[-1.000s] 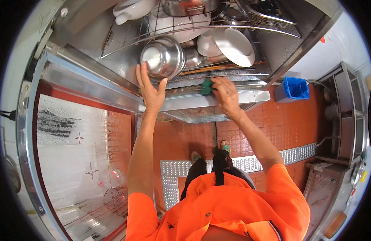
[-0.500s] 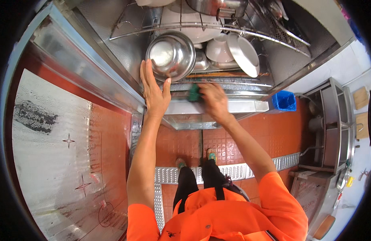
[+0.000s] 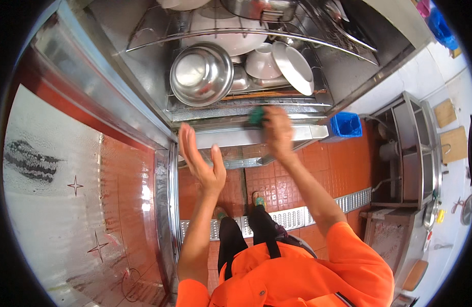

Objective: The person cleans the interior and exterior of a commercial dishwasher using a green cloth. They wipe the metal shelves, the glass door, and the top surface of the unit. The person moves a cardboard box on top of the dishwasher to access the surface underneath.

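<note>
Head view: R hand (image 3: 279, 130) w/ fingers curled on green pad (image 3: 256, 116), pad poking out just L of them, by cabinet ledge (image 3: 305, 133); L hand (image 3: 204, 163) wide open, empty, steel bowl (image 3: 201, 74) beyond its fingertips, apart.

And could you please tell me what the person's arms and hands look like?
Short, bright orange sleeves end near the elbows, leaving both forearms bare. The left hand and right hand are ungloved, with no watch or bracelet showing.
</note>
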Demonstrator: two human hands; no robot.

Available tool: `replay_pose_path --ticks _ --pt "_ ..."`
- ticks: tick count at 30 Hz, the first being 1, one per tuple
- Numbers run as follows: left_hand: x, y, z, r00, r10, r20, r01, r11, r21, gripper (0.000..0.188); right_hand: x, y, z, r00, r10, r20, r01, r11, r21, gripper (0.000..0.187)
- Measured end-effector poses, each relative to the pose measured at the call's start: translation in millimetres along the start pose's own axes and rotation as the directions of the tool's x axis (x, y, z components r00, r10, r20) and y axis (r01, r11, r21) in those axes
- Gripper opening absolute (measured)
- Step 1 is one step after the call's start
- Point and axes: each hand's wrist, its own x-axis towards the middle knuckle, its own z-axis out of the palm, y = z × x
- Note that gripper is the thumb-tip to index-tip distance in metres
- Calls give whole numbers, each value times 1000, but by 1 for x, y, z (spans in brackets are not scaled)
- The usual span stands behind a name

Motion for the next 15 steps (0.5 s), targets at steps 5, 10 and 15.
replay_pose_path --ticks 5,10,15 --pt "-54 15 -10 986 -138 96 152 977 -152 50 25 -85 73 951 -292 104 275 950 147 18" --pt "-79 13 -22 957 -235 171 260 954 -146 43 15 -34 24 909 -398 122 392 917 73 14" --pt "-101 4 -28 909 -356 219 393 906 -159 38 -50 63 -82 986 -128 110 143 980 -141 12"
